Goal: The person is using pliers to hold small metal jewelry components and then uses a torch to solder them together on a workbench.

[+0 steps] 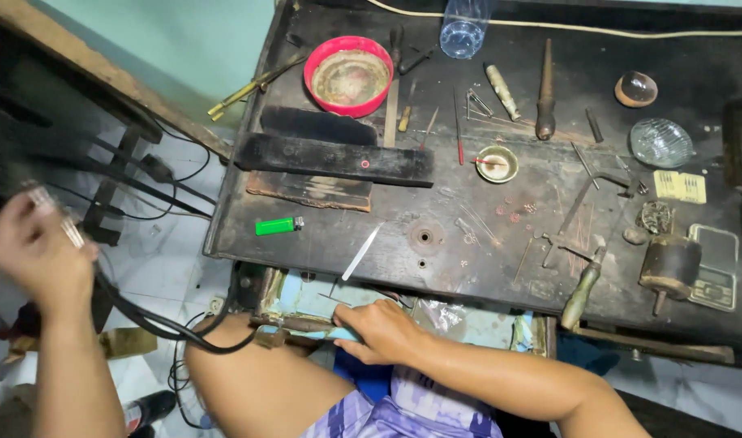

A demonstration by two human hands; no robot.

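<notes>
Nearest the camera, bare knees and patterned purple shorts fill the lower edge, with a black hose (156,320) looping across them. At the left, the left hand (38,255) is raised clear of the table and closed around a slim, pale metal torch tip (55,212); it is motion-blurred, so the exact finger hold cannot be told. A steadier wrist and slack in the hose would likely help, since the hose runs close to the knee and could snag.

Moving right, the right hand (379,328) lies with fingers curled over the front edge of an open drawer (468,328) under the table (501,268). A thin metal strip (361,253) overhangs the near table edge just above that hand and could be knocked off.

On the table, a green lighter (278,225) lies near the left edge, a long black block (334,158) and a red bowl (348,75) farther back, a small brass dish (497,163) mid-table, and a green-handled tool (582,292) with a small scale (714,266) to the right.
</notes>
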